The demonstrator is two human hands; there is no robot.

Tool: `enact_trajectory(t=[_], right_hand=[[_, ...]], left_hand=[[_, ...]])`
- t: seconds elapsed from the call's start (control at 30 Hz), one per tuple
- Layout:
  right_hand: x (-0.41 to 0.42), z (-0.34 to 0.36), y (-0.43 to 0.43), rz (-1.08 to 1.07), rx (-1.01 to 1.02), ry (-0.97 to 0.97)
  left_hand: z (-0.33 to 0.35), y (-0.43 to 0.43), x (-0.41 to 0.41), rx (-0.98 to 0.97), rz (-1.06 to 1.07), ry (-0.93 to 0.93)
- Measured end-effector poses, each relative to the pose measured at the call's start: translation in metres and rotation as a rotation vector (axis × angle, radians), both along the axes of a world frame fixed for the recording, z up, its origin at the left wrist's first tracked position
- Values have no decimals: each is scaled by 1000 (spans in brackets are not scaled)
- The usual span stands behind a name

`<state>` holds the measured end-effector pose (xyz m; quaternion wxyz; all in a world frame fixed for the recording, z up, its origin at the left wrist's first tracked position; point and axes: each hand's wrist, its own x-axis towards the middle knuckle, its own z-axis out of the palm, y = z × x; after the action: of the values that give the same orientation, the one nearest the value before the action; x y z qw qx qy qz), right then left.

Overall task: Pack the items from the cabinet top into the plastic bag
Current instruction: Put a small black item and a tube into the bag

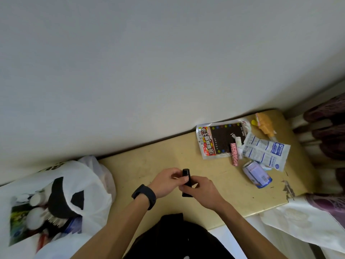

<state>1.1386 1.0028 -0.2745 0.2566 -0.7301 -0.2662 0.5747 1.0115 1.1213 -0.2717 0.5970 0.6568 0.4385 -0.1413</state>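
- A pale yellow cabinet top [149, 161] is running along a plain white wall [168, 71], seen from above.
- Both hands are meeting over the middle of it. The left hand [165, 181] is pinching the upper part of a small black stick [186, 174], and the right hand [202, 190] is curling its fingers round the lower part.
- The stick's long axis is pointing away from the person, toward the wall, and its lower end is showing below the right hand.
- The white plastic bag [89, 184] is sitting at the left end, mouth open and already holding things. It is lying to the left of the stick, so the left hand is the nearer one for the drop.
- Still waiting at the right end, nearer the right hand:
  - one snack packet [220, 141]
  - one pink spotted tube [234, 154]
  - one small white tube [239, 144]
  - one blue-and-white sachet [267, 152]
  - one can [256, 173], lying on its side
  - one orange toy-like item [265, 124]
- Count: one stick in hand, six items remaining, one bag.
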Motion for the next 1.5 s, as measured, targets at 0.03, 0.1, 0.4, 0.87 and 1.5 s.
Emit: enact_trajectory(t=[0.03, 0.1, 0.4, 0.87, 1.5], right_hand=[[5, 1, 0, 56, -11, 6], [26, -5, -2, 201, -51, 2], [140, -64, 26, 99, -312, -815], [36, -76, -2, -249, -160, -558], [-206, 100, 38, 42, -2, 277]], left_hand=[[2, -1, 0, -4, 39, 6], [7, 0, -3, -36, 170, 24], [29, 7, -48, -15, 465, 73], [59, -21, -97, -48, 590, -10], [91, 2, -343, 595, 657, 283]])
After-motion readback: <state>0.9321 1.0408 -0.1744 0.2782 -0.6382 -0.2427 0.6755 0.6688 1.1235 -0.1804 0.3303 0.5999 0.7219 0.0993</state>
